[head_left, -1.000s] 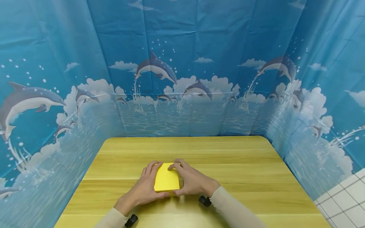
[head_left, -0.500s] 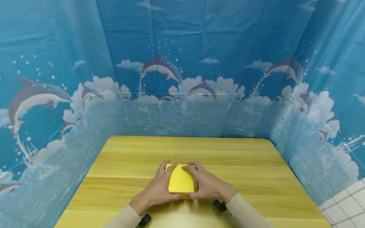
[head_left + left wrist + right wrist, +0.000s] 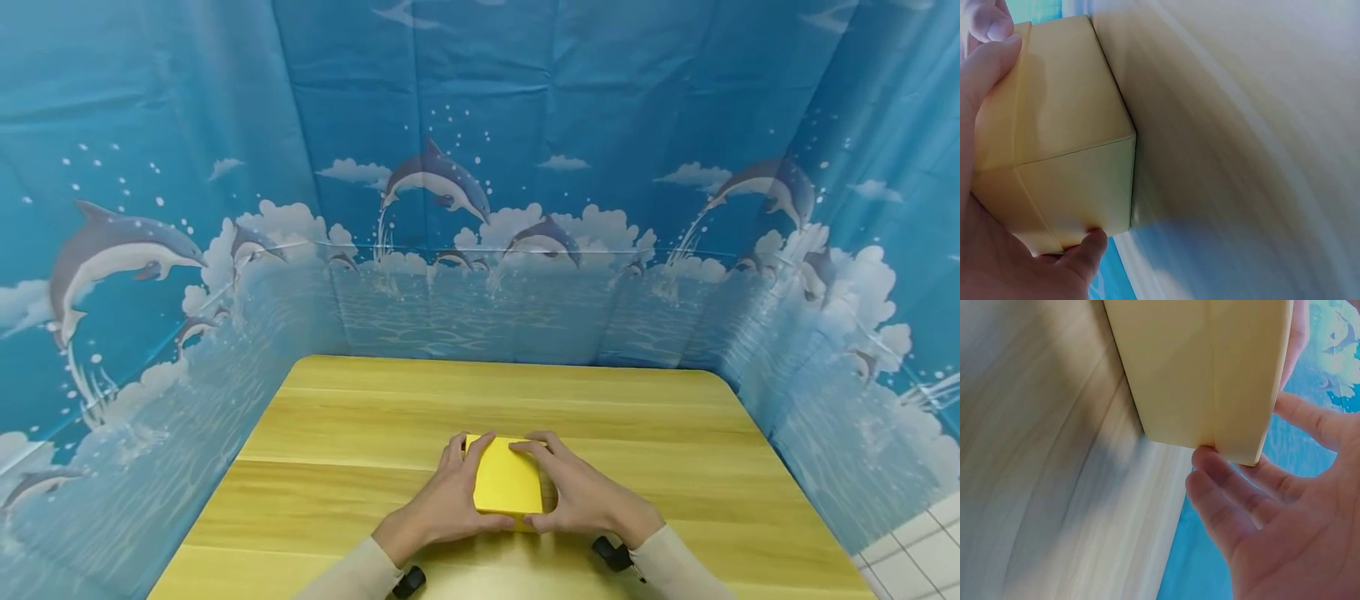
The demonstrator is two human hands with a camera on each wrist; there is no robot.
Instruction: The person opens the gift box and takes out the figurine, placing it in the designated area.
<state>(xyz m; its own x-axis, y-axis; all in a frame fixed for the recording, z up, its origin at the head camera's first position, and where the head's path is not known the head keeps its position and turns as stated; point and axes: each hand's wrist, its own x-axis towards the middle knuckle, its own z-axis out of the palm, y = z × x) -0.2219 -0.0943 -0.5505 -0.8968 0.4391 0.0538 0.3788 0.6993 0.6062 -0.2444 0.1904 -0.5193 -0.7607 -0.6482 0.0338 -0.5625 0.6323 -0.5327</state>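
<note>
A yellow box (image 3: 508,475) with a seam running round its upper part is at the front middle of the table, held between both hands. The left hand (image 3: 446,498) grips its left side, thumb on the near face and fingers at the far end. From the other side the right hand (image 3: 581,492) grips it, its thumb also at the near face, one finger on top and others at the far end. In the left wrist view the box (image 3: 1075,119) has its lower edge along the tabletop. The right wrist view shows fingertips (image 3: 1205,456) against the box's end.
The wood-grain table (image 3: 337,417) has rounded back corners. A blue dolphin-print curtain (image 3: 480,308) hangs close behind it and along both sides. White floor tiles (image 3: 918,537) show at the lower right. Black wrist devices (image 3: 613,552) sit below the sleeves.
Both hands and the yellow box have moved to the right across the table, the grip looking the same. The head view has also turned slightly left.
</note>
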